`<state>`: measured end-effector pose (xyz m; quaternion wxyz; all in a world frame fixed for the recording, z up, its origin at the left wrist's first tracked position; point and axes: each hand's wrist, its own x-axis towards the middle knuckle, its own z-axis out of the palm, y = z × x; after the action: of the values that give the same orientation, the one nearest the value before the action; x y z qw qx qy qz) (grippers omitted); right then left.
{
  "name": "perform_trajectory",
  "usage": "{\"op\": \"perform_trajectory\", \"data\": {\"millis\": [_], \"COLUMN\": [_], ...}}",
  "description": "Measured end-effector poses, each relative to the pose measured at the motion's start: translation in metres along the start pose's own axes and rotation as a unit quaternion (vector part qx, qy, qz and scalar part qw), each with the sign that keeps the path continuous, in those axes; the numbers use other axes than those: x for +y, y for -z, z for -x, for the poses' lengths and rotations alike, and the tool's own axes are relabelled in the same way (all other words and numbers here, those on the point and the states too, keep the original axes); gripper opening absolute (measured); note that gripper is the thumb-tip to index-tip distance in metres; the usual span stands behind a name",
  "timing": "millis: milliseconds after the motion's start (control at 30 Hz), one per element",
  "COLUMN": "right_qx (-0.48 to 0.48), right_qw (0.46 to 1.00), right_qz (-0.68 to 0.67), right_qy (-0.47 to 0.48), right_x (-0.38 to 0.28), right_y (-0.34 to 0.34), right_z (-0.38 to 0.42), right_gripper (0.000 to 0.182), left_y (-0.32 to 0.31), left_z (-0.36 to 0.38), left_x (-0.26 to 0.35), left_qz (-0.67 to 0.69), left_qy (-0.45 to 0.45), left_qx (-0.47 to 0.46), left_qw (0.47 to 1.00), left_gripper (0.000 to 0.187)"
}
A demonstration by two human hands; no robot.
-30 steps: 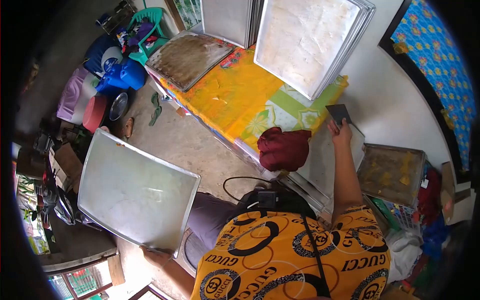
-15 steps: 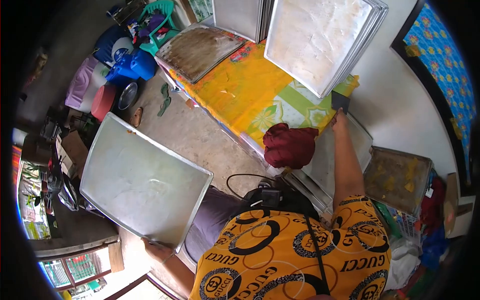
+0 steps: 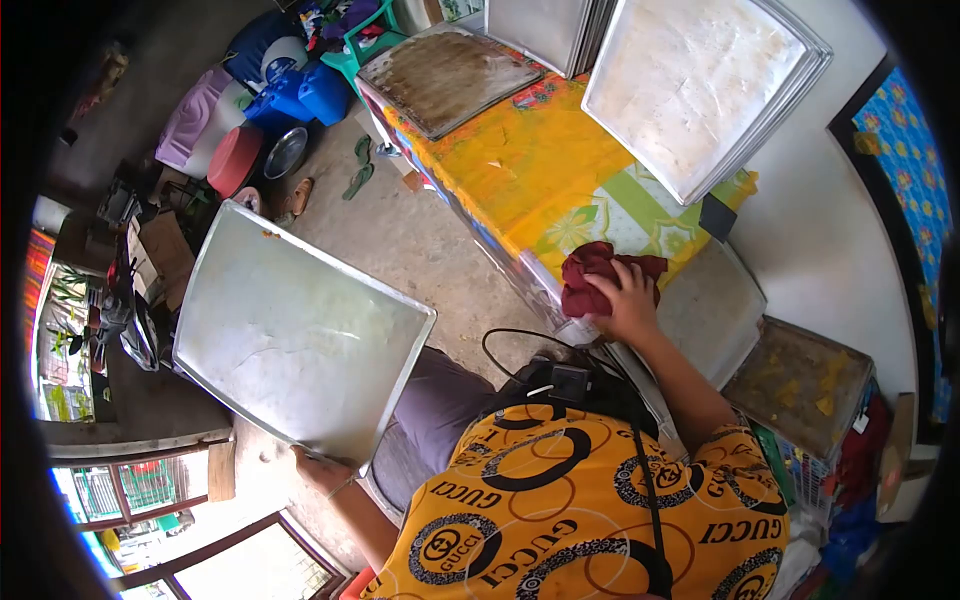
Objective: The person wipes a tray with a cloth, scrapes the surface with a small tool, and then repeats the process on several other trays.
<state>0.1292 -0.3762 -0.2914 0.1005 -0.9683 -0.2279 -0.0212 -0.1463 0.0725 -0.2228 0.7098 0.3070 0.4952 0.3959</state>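
Note:
My left hand (image 3: 325, 472) grips the lower edge of a large metal tray (image 3: 300, 335), which is held up tilted at the left. A small brown spot shows near the tray's upper corner. My right hand (image 3: 628, 305) is closed on a crumpled dark red cloth (image 3: 590, 275) at the near corner of the table. A dark flat piece (image 3: 717, 217) lies at the table's right edge, beyond my right hand. Beside my right forearm is another metal tray (image 3: 705, 300), leaning low near the wall.
Stacked trays (image 3: 700, 90) stand on the table with the yellow cloth (image 3: 540, 165); a brown-stained tray (image 3: 450, 80) lies at its far end. Another stained tray (image 3: 800, 385) rests on a basket at right. Blue containers (image 3: 300, 95), a red basin (image 3: 236, 160) and slippers (image 3: 358, 168) are at far left.
My right hand has let go of the dark flat piece, moved back toward me and taken hold of the red cloth. My left hand still holds the tray. The view has shifted slightly.

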Motion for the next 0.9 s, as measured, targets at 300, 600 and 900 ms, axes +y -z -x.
{"op": "perform_trajectory", "data": {"millis": [300,600,900], "right_qx": [0.044,0.106,0.029], "right_qw": [0.971,0.974,0.924], "right_qz": [0.017,0.061,-0.351], "right_qy": [-0.234,-0.190,0.149], "right_x": [0.031,-0.011,-0.184], "right_y": [0.022,-0.056,-0.131], "right_z": [-0.079,-0.250,-0.248], "right_gripper": [0.078,0.084,0.047], "left_y": [0.038,0.077,0.055], "left_z": [-0.027,-0.057,-0.074], "left_x": [0.008,0.021,0.032], "left_qz": [0.010,-0.012,0.026], "left_qy": [0.010,0.028,0.023], "left_qx": [-0.024,0.062,0.014], "left_qw": [1.000,0.998,0.999], "left_gripper": [0.051,0.053,0.053]}}
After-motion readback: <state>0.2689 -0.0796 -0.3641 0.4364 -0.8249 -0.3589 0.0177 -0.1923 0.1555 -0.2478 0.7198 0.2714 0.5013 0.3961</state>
